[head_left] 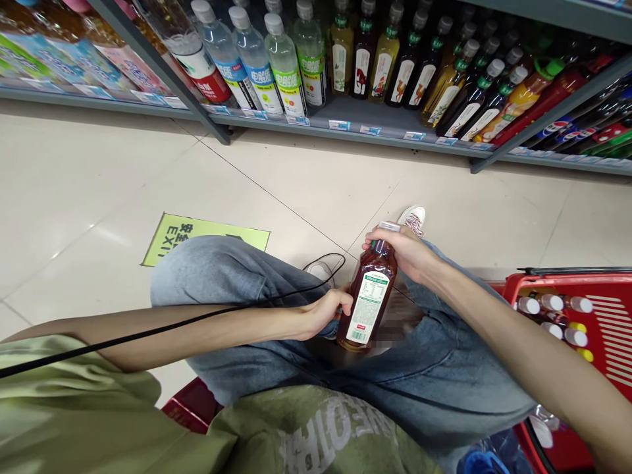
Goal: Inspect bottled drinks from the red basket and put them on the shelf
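Observation:
I hold a brown drink bottle [369, 296] with a white and green label over my lap. My left hand [326, 309] is wrapped round its lower part. My right hand [401, 249] grips the neck just below the white cap. The bottle tilts slightly, cap pointing away from me toward the shelf.
A low shelf [375, 128] ahead carries rows of clear, yellow, dark and orange drink bottles. A red basket [607, 309] with several bottles stands at my right. A yellow-green floor sticker [162, 240] lies on the tiled floor at left. A black cord crosses my left arm.

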A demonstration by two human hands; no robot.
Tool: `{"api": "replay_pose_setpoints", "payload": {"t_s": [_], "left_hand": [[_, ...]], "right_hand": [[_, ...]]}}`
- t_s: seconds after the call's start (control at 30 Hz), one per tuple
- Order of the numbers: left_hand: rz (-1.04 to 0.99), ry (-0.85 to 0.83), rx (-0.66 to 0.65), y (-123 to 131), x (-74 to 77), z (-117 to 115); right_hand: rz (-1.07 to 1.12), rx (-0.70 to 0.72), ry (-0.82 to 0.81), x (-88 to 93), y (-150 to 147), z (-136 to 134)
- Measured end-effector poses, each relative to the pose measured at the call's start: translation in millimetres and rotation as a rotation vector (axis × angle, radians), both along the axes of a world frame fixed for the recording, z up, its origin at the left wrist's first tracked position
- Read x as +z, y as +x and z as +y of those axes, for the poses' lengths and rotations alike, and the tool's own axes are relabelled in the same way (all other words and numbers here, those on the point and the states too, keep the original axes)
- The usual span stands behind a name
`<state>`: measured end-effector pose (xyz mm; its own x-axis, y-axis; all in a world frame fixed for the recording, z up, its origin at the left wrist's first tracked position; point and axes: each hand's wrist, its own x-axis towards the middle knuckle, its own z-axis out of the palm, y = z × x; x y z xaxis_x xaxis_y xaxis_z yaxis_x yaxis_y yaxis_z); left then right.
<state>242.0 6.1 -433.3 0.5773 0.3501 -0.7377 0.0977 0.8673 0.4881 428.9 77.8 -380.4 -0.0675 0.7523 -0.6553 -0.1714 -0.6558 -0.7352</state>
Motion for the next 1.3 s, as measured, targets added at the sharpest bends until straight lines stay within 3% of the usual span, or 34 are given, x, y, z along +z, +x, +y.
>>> {"api": "replay_pose_setpoints", "payload": {"t_s": [1.3], "left_hand": [[0.000, -0.002, -0.032, 0.3, -0.3, 0.1]], "right_hand": [[0.012, 0.006, 0.020, -3.6, 0.4, -1.4]]}}
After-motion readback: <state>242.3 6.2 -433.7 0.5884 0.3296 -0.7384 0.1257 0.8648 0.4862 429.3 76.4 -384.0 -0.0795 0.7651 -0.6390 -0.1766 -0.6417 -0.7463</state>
